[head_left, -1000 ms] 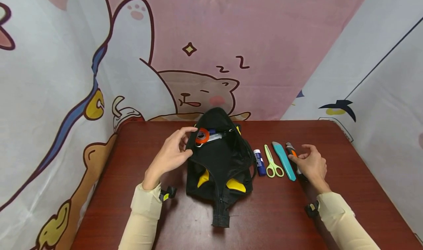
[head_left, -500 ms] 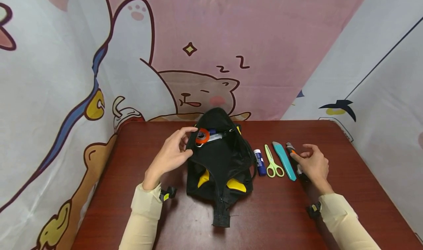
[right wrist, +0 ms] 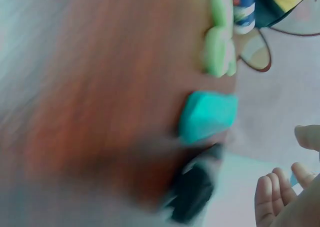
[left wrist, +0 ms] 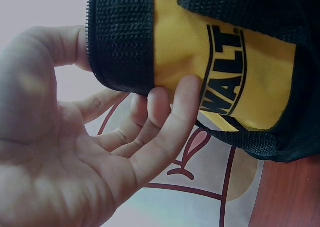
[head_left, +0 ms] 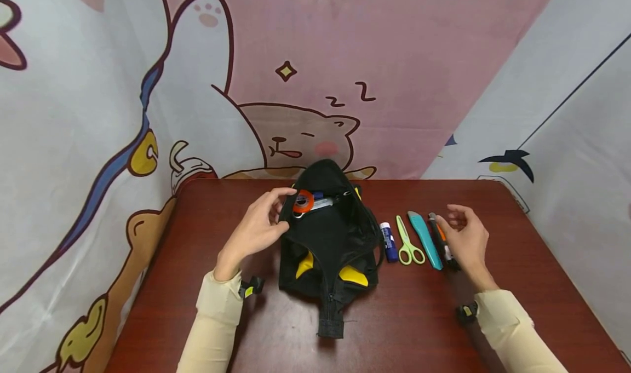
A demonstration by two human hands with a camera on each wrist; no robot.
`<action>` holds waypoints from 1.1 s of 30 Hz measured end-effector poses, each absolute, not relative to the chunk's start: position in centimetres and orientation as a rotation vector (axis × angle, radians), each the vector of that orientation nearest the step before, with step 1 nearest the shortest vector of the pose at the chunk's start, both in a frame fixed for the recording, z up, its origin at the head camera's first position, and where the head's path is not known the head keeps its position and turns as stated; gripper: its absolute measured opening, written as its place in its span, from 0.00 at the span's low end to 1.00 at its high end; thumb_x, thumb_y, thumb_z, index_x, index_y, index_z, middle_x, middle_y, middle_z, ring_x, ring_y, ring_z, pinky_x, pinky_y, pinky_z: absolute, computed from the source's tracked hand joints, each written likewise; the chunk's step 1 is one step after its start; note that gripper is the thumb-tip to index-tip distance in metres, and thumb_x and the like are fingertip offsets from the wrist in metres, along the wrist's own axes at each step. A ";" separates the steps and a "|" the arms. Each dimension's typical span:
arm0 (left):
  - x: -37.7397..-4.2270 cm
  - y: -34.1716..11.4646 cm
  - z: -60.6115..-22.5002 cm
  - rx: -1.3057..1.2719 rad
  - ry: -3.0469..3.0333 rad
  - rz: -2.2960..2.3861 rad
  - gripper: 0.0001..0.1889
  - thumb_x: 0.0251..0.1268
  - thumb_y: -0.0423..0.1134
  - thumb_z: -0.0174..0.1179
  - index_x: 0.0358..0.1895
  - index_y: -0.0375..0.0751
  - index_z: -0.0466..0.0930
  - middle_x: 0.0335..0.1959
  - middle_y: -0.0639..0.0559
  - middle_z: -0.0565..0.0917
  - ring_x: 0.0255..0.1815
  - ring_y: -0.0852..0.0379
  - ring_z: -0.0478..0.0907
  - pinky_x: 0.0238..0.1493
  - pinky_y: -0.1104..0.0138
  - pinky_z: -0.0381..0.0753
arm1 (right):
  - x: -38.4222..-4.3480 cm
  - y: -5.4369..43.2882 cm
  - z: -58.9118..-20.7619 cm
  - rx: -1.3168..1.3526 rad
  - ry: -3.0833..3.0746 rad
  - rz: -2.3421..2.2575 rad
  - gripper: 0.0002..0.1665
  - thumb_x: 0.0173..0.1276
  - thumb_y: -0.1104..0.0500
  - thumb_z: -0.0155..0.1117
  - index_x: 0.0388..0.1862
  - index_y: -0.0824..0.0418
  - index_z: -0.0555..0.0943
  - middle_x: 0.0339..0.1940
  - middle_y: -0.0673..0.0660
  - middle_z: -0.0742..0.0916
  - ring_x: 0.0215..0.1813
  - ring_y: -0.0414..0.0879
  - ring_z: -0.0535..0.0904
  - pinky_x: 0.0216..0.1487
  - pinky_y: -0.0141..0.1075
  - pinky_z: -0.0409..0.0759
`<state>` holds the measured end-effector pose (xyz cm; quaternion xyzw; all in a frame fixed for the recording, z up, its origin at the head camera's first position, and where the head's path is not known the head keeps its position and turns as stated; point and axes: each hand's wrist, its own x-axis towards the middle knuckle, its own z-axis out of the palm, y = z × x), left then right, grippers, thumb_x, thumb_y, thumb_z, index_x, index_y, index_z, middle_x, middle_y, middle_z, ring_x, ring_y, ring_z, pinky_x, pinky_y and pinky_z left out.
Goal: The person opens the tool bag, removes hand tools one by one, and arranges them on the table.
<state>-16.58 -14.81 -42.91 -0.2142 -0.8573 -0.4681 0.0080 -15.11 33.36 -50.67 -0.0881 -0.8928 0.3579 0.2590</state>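
In the head view my left hand (head_left: pixel 256 223) pinches the left rim of a black and yellow tool bag (head_left: pixel 320 241), fingers against its yellow side (left wrist: pixel 182 62) in the left wrist view. The bag gapes and shows a round orange-red item (head_left: pixel 303 201) and a silvery tool (head_left: pixel 322 204). My right hand (head_left: pixel 467 241), fingers loosely bent and holding nothing, hovers beside a black and orange utility knife (head_left: pixel 439 235). Left of that knife lie a turquoise utility knife (head_left: pixel 425 240), pale green scissors (head_left: pixel 408 244) and a blue glue stick (head_left: pixel 389 242).
Everything stands on a dark red-brown table (head_left: pixel 389 323). A cartoon-printed cloth (head_left: pixel 394 44) hangs behind and beside it. The bag's strap end (head_left: pixel 331 327) reaches toward the table's near side.
My right hand has let go of the black and orange utility knife and lifted slightly away from it. My left hand stays at the bag's rim.
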 end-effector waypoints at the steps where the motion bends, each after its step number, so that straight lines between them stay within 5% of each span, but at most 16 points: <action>1: -16.6 -14.8 -42.9 -0.669 -2.679 -1.464 0.38 0.63 0.24 0.67 0.78 0.47 0.75 0.45 0.45 0.75 0.40 0.48 0.75 0.42 0.60 0.78 | -15.2 32.9 -50.3 -0.206 -2.392 0.999 0.27 0.71 0.64 0.80 0.67 0.66 0.85 0.49 0.68 0.89 0.44 0.40 0.82 0.44 0.17 0.72; 6: -16.7 -14.9 -42.9 -0.667 -2.676 -1.461 0.37 0.63 0.24 0.67 0.78 0.46 0.75 0.45 0.45 0.76 0.40 0.48 0.76 0.42 0.60 0.77 | -15.7 30.5 -48.2 -0.057 -2.298 1.082 0.26 0.71 0.66 0.79 0.66 0.67 0.86 0.49 0.68 0.89 0.44 0.32 0.81 0.46 0.18 0.75; 33: -16.7 -15.0 -43.0 -0.687 -2.673 -1.468 0.38 0.64 0.25 0.67 0.78 0.48 0.75 0.45 0.45 0.76 0.40 0.50 0.75 0.42 0.60 0.77 | -17.5 17.7 -42.4 0.265 -2.054 1.628 0.31 0.69 0.73 0.78 0.70 0.67 0.83 0.50 0.68 0.88 0.49 0.42 0.84 0.53 0.30 0.82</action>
